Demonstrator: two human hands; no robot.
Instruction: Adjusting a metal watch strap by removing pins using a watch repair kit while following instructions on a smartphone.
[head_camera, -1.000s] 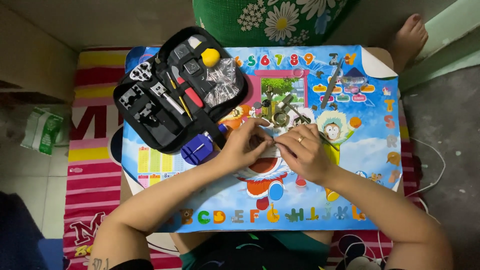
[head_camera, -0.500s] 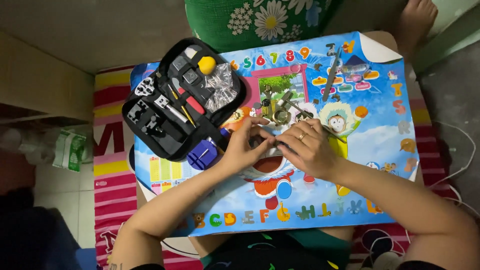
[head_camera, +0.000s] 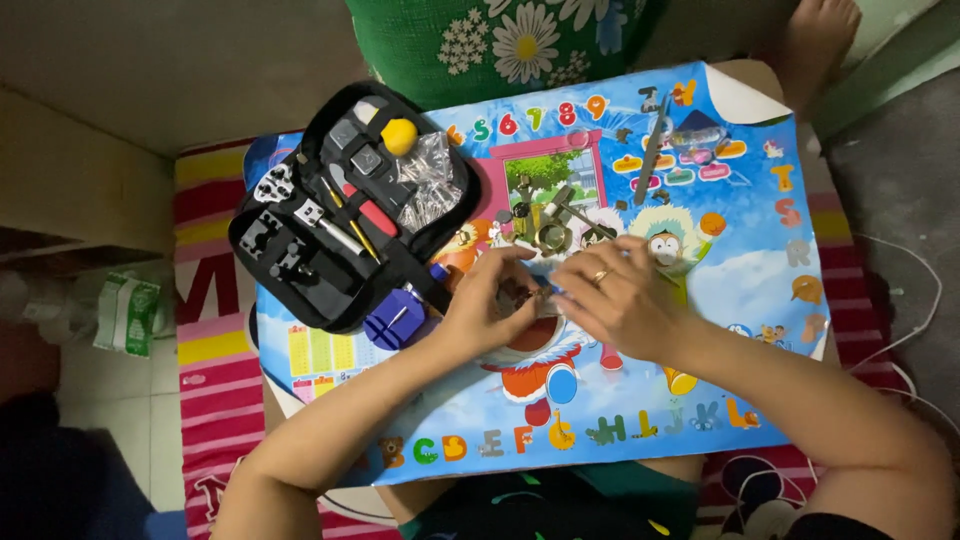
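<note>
While both hands meet near the middle of the desk, the scene reads as follows.

Left hand: the left hand (head_camera: 490, 305) is curled, fingertips pinched on a small metal part (head_camera: 522, 296) that sits between the two hands; what kind of part it is cannot be told.
Right hand: the right hand (head_camera: 620, 300) wears a ring (head_camera: 600, 276) and is bent over the same small metal part, fingers closed toward it from the right side; whether it truly grips the part cannot be told.
Desk: a low desk covered by a colourful picture mat (head_camera: 740, 270) with letters along its near edge and numbers along its far edge.
Tool case: an open black tool case (head_camera: 340, 215) lies on the far left corner of the desk, with small tools strapped inside, a yellow ball (head_camera: 399, 136) and a clear plastic bag (head_camera: 428, 185) at its far end.
Blue holder: a blue block (head_camera: 394, 316) sits just beside the case's near edge, left of the left hand.
Loose parts: small metal pieces (head_camera: 548, 225) lie just beyond the hands; a thin metal tool (head_camera: 652, 150) lies toward the far right corner.
Beyond the desk: a green flowered cushion (head_camera: 500, 40).
</note>
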